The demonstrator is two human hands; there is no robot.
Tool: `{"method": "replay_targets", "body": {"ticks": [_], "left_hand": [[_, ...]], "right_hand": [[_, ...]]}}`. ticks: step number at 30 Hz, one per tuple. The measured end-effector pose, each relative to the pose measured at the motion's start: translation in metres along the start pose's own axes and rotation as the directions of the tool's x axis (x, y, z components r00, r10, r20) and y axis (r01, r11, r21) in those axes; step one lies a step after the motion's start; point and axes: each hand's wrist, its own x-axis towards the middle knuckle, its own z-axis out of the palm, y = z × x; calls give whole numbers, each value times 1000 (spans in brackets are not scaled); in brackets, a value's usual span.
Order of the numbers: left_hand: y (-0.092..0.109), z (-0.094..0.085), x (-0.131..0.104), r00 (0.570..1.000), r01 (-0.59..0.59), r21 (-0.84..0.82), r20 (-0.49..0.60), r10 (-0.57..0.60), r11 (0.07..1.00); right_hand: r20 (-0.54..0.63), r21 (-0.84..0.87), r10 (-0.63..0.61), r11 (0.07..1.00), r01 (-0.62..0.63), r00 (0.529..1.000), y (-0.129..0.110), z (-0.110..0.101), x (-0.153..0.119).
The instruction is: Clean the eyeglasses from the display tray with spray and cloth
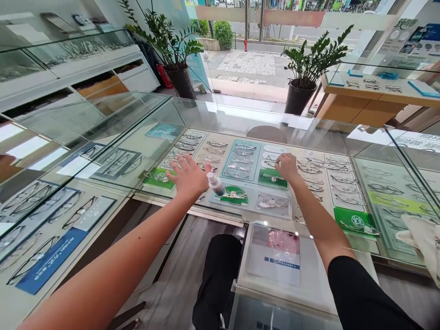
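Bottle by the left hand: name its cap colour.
White cap, shown best in the head view.

The left hand (189, 177) is holding its fingers spread over the glass worktop (206, 118); a bottle (216, 184) is standing just right of it. Left of the right hand (286, 167), eyeglasses (271, 178) are lying on a green card (279, 183).

On the clear, flat glass countertop (237, 120), a small white plastic bottle (216, 184) and a crumpled cream cloth (422, 240) are supported.
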Motion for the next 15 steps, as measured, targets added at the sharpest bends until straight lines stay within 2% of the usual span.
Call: {"method": "replay_targets", "body": {"ticks": [7, 15], "left_hand": [[0, 4, 4, 1000, 14, 65, -16, -13, 998], [2, 6, 7, 999, 36, 89, -18, -35, 995]], "right_hand": [[117, -6, -41, 999, 42, 992, 9, 29, 25], [159, -1, -36, 999, 36, 987, 22, 39, 27]]}}
